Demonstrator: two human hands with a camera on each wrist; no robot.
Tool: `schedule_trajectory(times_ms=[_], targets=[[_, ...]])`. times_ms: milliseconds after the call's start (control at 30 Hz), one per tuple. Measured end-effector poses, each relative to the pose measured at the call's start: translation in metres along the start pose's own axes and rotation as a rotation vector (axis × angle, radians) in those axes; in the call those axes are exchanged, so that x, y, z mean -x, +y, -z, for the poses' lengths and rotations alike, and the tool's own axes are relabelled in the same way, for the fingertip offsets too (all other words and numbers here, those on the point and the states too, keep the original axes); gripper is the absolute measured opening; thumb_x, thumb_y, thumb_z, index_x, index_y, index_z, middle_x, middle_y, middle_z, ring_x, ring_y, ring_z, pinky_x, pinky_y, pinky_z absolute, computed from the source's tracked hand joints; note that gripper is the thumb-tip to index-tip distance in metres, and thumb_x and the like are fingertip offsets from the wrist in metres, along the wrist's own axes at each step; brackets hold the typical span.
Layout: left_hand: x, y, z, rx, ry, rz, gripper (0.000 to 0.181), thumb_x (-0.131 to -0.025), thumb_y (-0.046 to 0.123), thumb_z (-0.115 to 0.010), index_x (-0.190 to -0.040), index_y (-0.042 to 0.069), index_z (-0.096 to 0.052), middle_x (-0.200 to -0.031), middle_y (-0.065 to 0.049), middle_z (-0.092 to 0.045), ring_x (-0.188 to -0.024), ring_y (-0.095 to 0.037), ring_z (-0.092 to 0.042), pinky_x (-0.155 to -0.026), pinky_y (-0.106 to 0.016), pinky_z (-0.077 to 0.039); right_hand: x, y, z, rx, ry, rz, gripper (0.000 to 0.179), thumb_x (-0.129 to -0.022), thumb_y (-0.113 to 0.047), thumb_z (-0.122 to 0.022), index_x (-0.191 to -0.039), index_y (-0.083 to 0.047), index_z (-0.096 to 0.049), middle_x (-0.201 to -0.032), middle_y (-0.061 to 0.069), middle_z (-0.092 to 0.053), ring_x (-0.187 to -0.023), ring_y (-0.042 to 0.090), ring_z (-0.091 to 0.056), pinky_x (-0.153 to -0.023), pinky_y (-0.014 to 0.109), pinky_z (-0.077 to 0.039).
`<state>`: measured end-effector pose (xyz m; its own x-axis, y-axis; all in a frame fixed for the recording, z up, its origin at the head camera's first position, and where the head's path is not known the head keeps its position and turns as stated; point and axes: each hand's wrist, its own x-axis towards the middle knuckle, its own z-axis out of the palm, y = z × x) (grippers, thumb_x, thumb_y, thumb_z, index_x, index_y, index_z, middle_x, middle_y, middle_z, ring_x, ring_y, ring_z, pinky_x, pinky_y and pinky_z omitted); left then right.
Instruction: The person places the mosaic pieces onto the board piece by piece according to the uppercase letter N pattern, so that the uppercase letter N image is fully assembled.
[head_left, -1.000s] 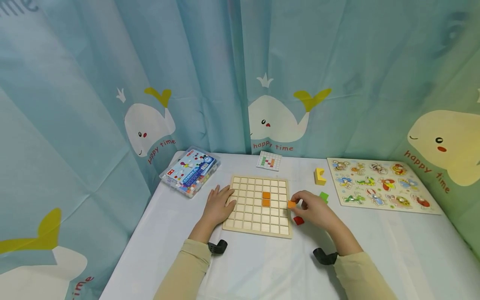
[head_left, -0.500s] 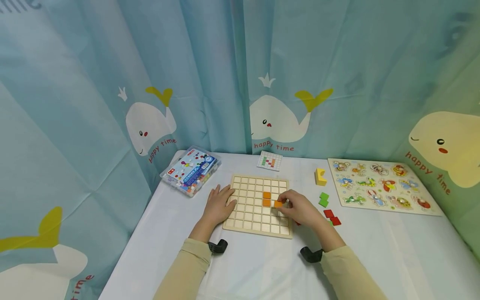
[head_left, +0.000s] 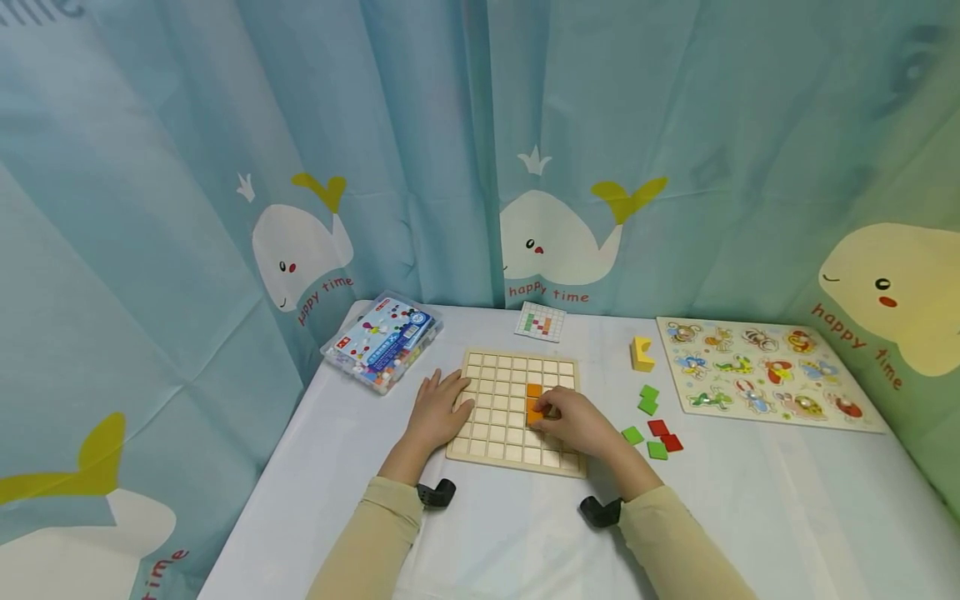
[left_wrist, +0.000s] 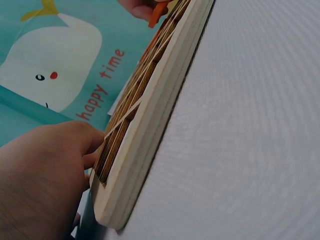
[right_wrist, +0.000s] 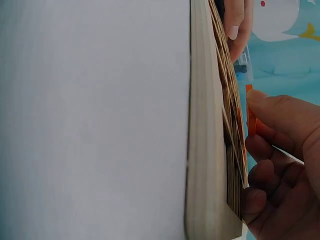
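Note:
A wooden grid board (head_left: 487, 425) with square recesses lies flat on the white table. My right hand (head_left: 573, 421) pinches an orange square tile (right_wrist: 251, 112) between thumb and finger, close over the middle of the board. Two orange tiles (head_left: 533, 390) sit in neighbouring recesses there, the nearer one partly covered by the held tile and fingers. At the board's left edge rests my left hand (head_left: 437, 412), its fingers extended over the rim; in the left wrist view those fingertips touch the board's side.
Right of the board lie several green tiles (head_left: 633, 435) and red tiles (head_left: 672, 442). Behind them stand a yellow block (head_left: 642, 354) and an insect puzzle board (head_left: 772, 375). A pattern card (head_left: 540, 322) lies behind the grid, and a clear plastic box (head_left: 382, 342) at the back left.
My right hand has carried the orange tile leftward from beside the board to over its middle, uncovering green and red tiles on the table. The left hand has stayed in place.

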<state>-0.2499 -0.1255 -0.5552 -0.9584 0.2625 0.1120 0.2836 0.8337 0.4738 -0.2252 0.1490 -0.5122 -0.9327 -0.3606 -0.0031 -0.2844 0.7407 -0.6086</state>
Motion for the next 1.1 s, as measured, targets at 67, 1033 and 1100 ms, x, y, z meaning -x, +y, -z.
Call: schedule_trajectory(times_ms=[67,1033,1100], targets=[[-0.0004,-0.0008,-0.0005,-0.001,0.001,-0.001,0.05,-0.1,0.04,-0.05,-0.145,0.017,-0.052,-0.157,-0.006,-0.042,-0.151,-0.04,-0.021,-0.125,-0.056,-0.012,-0.0013,-0.0004,-0.0016,0.003,0.001,-0.009,0.018,-0.087,-0.025,-0.077,-0.099,-0.014,-0.069,-0.092,-0.003,-0.062,-0.08,0.012,-0.054,-0.073,0.029,-0.048],[0.0008,0.0014,0.0007,0.002,-0.009,0.005,0.05,-0.101,0.039,-0.051,-0.145,0.016,-0.051,-0.157,-0.006,-0.041,-0.151,-0.04,-0.02,-0.125,-0.056,-0.01,-0.0036,-0.0038,-0.0061,0.0,-0.026,-0.073,0.017,-0.086,-0.024,-0.078,-0.099,-0.017,-0.069,-0.094,-0.003,-0.062,-0.083,0.014,-0.053,-0.076,0.032,-0.048],[0.0006,0.001,0.0001,-0.003,-0.008,0.005,0.05,-0.101,0.039,-0.051,-0.145,0.016,-0.051,-0.157,-0.006,-0.041,-0.151,-0.039,-0.02,-0.125,-0.056,-0.01,-0.0029,-0.0037,-0.0059,-0.002,-0.028,-0.072,0.018,-0.086,-0.025,-0.078,-0.1,-0.017,-0.07,-0.095,-0.003,-0.062,-0.084,0.014,-0.053,-0.077,0.032,-0.048]])
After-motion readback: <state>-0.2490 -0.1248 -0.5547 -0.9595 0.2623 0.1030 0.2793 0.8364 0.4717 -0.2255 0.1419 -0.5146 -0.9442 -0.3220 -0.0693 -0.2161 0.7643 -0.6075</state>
